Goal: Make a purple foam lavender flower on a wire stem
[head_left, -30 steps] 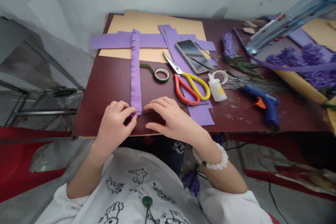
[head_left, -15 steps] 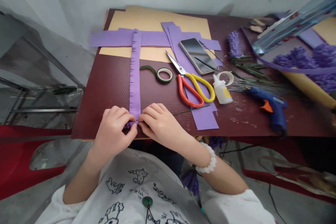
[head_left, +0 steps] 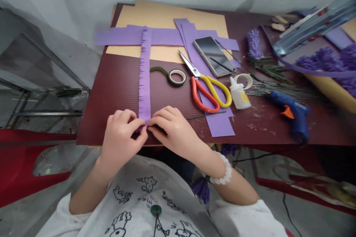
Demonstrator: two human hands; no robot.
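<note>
A long purple paper strip (head_left: 145, 77), fringed along its left edge, lies lengthwise up the table. Its near end is rolled up at the table's front. My left hand (head_left: 122, 133) is closed, pinching the left side of that roll between thumb and fingertips. From the other side my right hand (head_left: 170, 127) pinches the roll's right end, its fingers bent together. The rolled part is mostly hidden by my fingers; whether a stem runs inside it I cannot tell. Right of the strip lie a roll of green tape (head_left: 177, 77) and scissors (head_left: 205, 89) with red and yellow handles.
Purple paper strips (head_left: 111, 36) lie over tan sheets (head_left: 200, 14) at the back. Farther right are a phone (head_left: 214, 56), a glue bottle (head_left: 240, 96), a blue glue gun (head_left: 290, 113), wire stems (head_left: 272, 89) and a purple flower spike (head_left: 254, 44). A red chair (head_left: 16, 166) stands at left.
The view has shifted slightly, so the table items sit a little farther right and higher. Both hands keep their pinch at the strip's near end, with small finger movements.
</note>
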